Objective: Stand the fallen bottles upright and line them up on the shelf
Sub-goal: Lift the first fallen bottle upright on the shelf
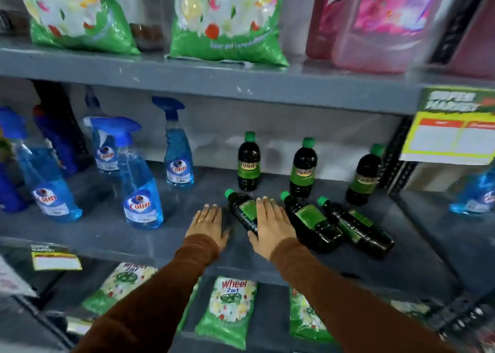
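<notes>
The middle shelf (107,232) is the reference surface. Three dark bottles with green caps stand upright toward its back: one (248,162) behind the hands, a second (303,168) to its right, and a third (364,177) furthest right, near the shelf's upright post. Three more dark bottles lie on their sides in front of the standing row, caps pointing to the back left: the left fallen bottle (242,210), the middle fallen bottle (308,218), and the right fallen bottle (356,225). The middle and right fallen bottles lie just beside each other.

The right hand (272,225) rests palm-down on the left fallen bottle, fingers straight and close together, not curled around it. The left hand (207,224) lies flat on the shelf just left of that bottle, fingers extended and together, holding nothing; a ring shows on one finger. Both sleeves are brown.

Blue spray bottles (142,192) stand on the left part of the shelf, well apart from the dark bottles.
</notes>
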`<state>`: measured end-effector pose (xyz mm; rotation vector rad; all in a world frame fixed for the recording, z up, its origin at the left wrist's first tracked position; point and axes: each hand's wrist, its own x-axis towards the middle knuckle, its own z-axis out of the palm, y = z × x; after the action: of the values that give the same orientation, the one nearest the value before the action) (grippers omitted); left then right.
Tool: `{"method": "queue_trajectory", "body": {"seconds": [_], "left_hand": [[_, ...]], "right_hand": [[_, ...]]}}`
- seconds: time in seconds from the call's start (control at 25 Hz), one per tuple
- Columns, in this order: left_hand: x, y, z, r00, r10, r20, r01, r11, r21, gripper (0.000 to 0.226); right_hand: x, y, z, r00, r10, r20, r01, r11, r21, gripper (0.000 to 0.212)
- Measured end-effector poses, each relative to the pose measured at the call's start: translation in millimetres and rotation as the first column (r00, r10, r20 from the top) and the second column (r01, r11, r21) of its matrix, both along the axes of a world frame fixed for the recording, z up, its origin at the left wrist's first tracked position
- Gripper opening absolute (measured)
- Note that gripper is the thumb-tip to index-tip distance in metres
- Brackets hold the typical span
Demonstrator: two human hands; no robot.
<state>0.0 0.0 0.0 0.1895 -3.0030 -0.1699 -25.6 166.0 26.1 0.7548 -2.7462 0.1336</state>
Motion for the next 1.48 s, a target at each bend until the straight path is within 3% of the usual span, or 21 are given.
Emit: {"method": "queue_trajectory", "body": {"seconds": [0.08,0.12,0.24,0.32,0.44,0.52,0.64,0.8,0.88,1.08,1.16,1.24,1.32,1.48], "left_hand": [[-4,-7,-12,0.978,0.034,0.205,-0.052,0.995,0.086,0.066],[-5,-10,-20,0.977,0.037,0.211,-0.059,0.994,0.096,0.067],[-6,-12,-34,0.984,0.045,0.174,-0.061,0.994,0.089,0.076],[-9,-13,-35,0.987,0.048,0.154,-0.061,0.995,0.081,0.071],[-8,-14,-36,0.990,0.045,0.133,-0.058,0.994,0.092,0.068],[-8,-15,-35,0.990,0.029,0.138,-0.045,0.993,0.108,0.068],[-7,-14,-36,0.992,0.034,0.119,-0.049,0.991,0.121,0.068],[-9,-15,-35,0.992,0.036,0.120,-0.050,0.992,0.117,0.068],[-9,-14,-34,0.992,0.028,0.124,-0.042,0.993,0.113,0.069],[-7,-13,-34,0.990,0.033,0.134,-0.047,0.993,0.106,0.069],[-7,-13,-32,0.990,0.030,0.135,-0.045,0.993,0.105,0.069],[-6,-14,-33,0.991,0.029,0.133,-0.044,0.993,0.106,0.069],[-7,-14,-34,0.993,0.024,0.118,-0.036,0.994,0.100,0.069],[-3,-16,-33,0.996,-0.015,0.088,0.006,0.995,0.103,0.067]], "right_hand": [[-14,-24,1,0.920,-0.173,0.353,0.168,0.985,0.046,0.097],[-20,-32,1,0.881,-0.248,0.403,0.237,0.968,0.077,0.102],[-34,-51,-3,0.883,-0.304,0.358,0.333,0.943,-0.019,0.089],[-42,-55,-11,0.928,-0.256,0.270,0.323,0.914,-0.246,0.074],[-46,-58,-24,0.933,-0.101,0.345,0.316,0.689,-0.652,0.078],[-44,-55,-32,0.892,0.010,0.452,0.374,0.544,-0.751,0.083],[-50,-43,-37,0.923,0.096,0.374,0.292,0.459,-0.839,0.078],[-56,-44,-29,0.940,-0.016,0.340,0.297,0.525,-0.797,0.097],[-54,-45,-27,0.942,-0.058,0.332,0.318,0.474,-0.821,0.091],[-45,-45,-32,0.937,0.119,0.330,0.268,0.363,-0.892,0.104],[-47,-54,-29,0.940,0.024,0.339,0.297,0.428,-0.854,0.113],[-49,-57,-24,0.941,-0.077,0.329,0.326,0.467,-0.822,0.106],[-49,-52,-22,0.930,0.002,0.368,0.331,0.433,-0.839,0.097],[-52,-42,-30,0.855,0.239,0.461,0.339,0.415,-0.844,0.116]]}}
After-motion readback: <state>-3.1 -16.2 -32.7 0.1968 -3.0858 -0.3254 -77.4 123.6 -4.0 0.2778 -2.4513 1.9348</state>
